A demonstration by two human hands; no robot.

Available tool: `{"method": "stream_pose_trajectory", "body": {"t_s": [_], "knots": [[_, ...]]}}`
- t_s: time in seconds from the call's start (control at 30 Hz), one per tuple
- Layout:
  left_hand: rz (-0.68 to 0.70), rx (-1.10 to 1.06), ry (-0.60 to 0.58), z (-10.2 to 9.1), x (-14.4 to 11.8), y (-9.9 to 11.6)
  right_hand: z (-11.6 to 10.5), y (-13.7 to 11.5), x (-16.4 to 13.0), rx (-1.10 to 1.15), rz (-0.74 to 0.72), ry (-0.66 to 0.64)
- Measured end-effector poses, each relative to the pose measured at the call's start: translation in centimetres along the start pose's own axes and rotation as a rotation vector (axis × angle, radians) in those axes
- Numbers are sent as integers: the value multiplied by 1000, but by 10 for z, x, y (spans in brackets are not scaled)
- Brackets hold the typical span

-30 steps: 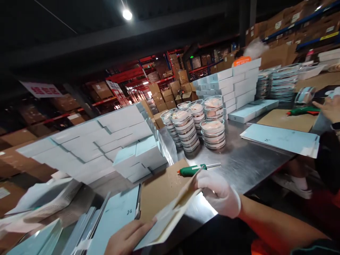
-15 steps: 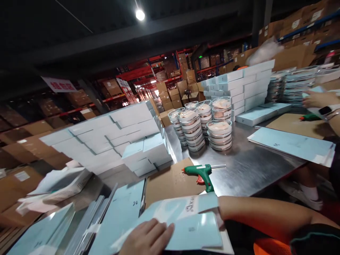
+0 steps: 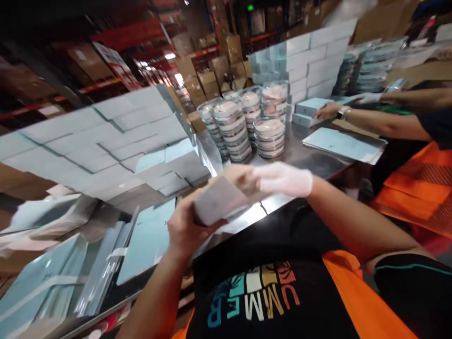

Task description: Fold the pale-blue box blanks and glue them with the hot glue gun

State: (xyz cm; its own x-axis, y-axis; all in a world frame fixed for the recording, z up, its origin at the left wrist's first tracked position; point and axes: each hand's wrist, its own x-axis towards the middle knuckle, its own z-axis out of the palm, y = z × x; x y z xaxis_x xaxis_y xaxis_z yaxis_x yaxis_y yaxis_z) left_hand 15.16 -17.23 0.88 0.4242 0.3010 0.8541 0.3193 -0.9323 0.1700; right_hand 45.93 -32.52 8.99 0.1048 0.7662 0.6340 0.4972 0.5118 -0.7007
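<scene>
Low in front of my chest, a small box with a pale grey end is held up and tilted, blurred by motion. My left hand is closed round its near left side, thumb underneath. On the box's far right side is my right hand, in a white glove, its fingers smeared and bent towards the box. Whether they grip it I cannot make out. Left of my hands lies a flat light-blue card sheet. Part of the table behind the box is covered by my hands.
Stacked white boxes form a wall at the left; another stack stands further back. Between them are piles of round clear tubs. At the right a co-worker's hands work at light-blue boxes beside flat sheets. Bundled sheets lie near left.
My view has tipped downward. My left hand, earlier flat on a light-blue folded carton, now holds up a small box. My gloved right hand has come into view. The green glue gun no longer shows.
</scene>
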Motion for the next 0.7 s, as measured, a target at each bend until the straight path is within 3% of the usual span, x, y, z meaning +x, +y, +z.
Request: {"method": "stream_pose_trajectory", "body": {"t_s": [0.1,0.2,0.27,0.37,0.53,0.7], "knots": [[-289,-124,249,-6,-1,-21,-40,11,-28,161,103,177],[-435,-477,328,-2,2,-21,-63,20,-59,234,265,405],[-475,-636,328,5,5,-10,-62,21,-76,255,370,454],[-517,-685,295,16,4,14,-40,12,-92,295,395,390],[-583,-816,102,35,-15,60,23,-15,-92,344,289,203],[-735,-1025,-90,51,-35,87,60,-30,-90,136,297,256]]}}
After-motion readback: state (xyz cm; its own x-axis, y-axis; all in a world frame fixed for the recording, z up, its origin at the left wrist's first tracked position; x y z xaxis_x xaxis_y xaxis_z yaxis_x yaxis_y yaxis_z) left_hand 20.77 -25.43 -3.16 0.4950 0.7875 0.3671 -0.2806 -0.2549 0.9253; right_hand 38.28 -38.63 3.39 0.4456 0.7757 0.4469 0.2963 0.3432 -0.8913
